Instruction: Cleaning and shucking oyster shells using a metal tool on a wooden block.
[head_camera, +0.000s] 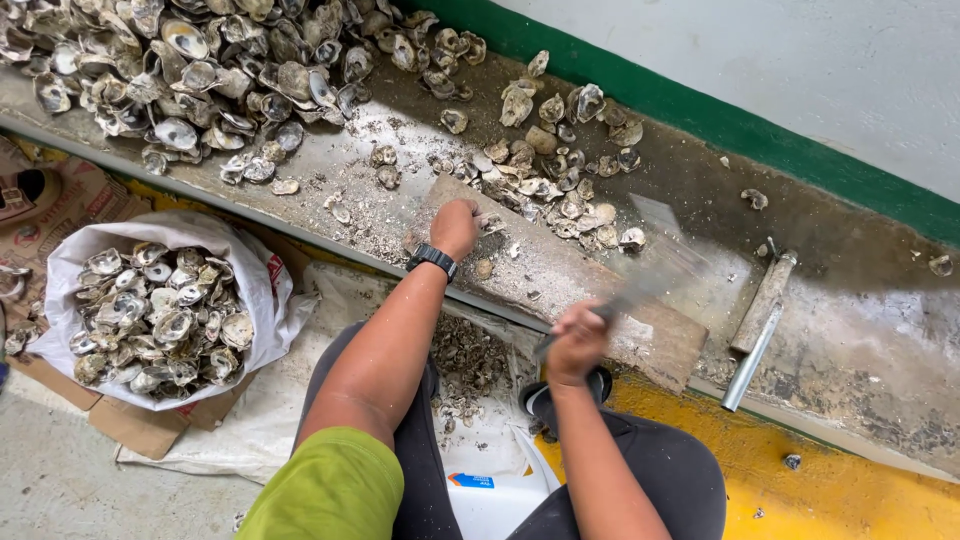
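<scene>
Hands: left hand (457, 226) pins rough shell (490, 222); right hand (577, 341) grips blurred blade (655, 270).

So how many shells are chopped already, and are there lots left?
Done: a white sack sits full of shells, with broken bits on the floor below the ledge. In hand: the left hand pins one shell on the wooden board while the right hand swings a blurred blade. Left: a big shell pile still covers the ledge.

A gritty concrete ledge (850, 330) carries heaped oyster shells (200, 70), a wooden board (560, 275) and a metal bar (752, 355).
</scene>
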